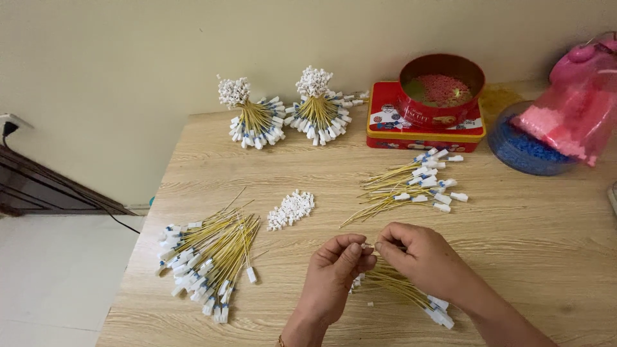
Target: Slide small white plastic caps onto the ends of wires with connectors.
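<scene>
Both hands meet low over the worktop (514,257): the left hand (334,273) and right hand (421,257) each pinch, fingertips clenched, a small white cap (367,246) on a wire end between them. Beneath the right hand lies a loose bunch of yellow wires (402,286). Just ahead sits a small heap of white caps (290,209). Two more wire piles lie left (209,257) and ahead right (411,186), and two tied, fanned bundles (257,119) (318,109) stand by the wall, so I judge much is done and the loose wires remain. A red tin (424,122) stands behind.
</scene>
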